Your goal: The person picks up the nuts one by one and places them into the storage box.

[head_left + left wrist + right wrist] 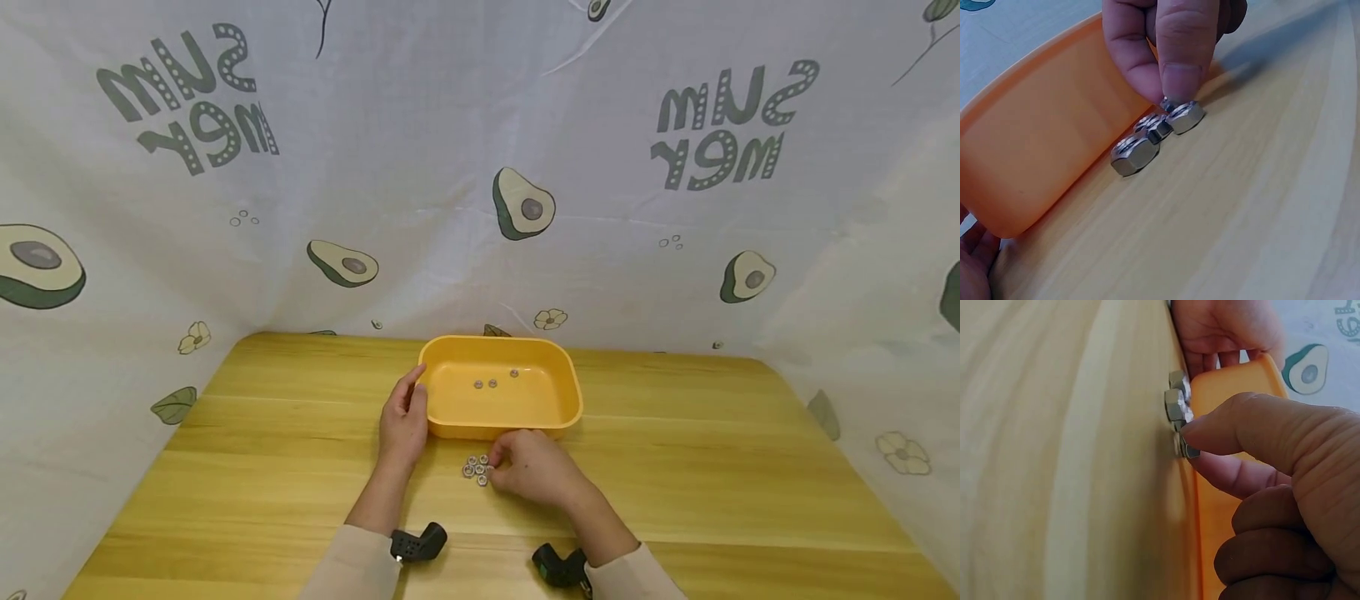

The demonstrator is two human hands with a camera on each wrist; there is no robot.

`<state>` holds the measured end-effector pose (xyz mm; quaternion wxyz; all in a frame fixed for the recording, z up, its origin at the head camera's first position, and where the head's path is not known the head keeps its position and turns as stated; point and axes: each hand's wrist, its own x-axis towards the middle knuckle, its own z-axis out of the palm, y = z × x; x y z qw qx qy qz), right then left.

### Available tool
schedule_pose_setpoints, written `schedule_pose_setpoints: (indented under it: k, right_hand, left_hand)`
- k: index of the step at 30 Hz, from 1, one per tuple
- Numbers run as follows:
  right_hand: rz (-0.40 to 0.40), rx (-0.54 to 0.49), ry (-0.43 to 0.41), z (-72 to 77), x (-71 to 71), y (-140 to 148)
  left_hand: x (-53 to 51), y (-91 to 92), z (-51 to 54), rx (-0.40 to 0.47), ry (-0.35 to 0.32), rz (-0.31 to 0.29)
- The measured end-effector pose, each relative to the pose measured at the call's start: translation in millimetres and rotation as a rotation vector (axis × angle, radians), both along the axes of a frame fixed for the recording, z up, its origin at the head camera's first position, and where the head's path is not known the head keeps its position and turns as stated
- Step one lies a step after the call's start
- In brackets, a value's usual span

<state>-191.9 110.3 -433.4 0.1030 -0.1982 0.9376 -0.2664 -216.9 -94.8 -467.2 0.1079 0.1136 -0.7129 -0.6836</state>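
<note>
A yellow plastic tray (pixel 480 432) appears orange in the wrist views. Its left side is held by my left hand (pixel 402 425), the fingers along the outer wall and partly hidden. In front of the tray, several hex nuts (pixel 480 469) lie clustered on the table. My right hand (pixel 536 467) is at the right edge of this cluster. The right wrist view shows its thumb and index finger pinching a metal nut (pixel 1191 450), while the other fingers stay curled. Close by in the left wrist view are other shiny nuts (pixel 1134 154).
Three nuts (pixel 492 383) lie inside the tray, toward the back. Under everything is a wood-grain table (pixel 675 467). A white cloth with avocado prints (pixel 420 183) hangs behind the table and at its sides. Each wrist wears a black device (pixel 418 543).
</note>
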Motion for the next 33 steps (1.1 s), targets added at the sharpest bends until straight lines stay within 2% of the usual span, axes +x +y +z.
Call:
schedule_pose_setpoints:
  k: [11, 16, 19, 26, 33]
  right_hand:
    - [0.029, -0.052, -0.053, 11.4, 1.1, 0.7]
    - [0.042, -0.105, -0.03, 17.4, 2.5, -0.5]
    - [0.014, -0.147, -0.007, 21.3, 3.2, -0.6]
    - [-0.116, -0.209, 0.007, 28.9, 3.6, -0.2]
    - [-0.171, -0.244, 0.019, 33.8, 2.8, 2.1]
  left_hand:
    - [0.3, -1.1, -3.2, 0.002, 0.02, -0.011]
    - [0.9, -0.5, -0.8, 0.001, 0.028, -0.007]
    - [1.1, -0.4, -0.6, -0.001, 0.028, -0.01]
    - [0.3, -1.6, -2.7, -0.003, 0.025, -0.024]
    - [0.8, -0.4, -1.9, -0.005, 0.017, -0.007]
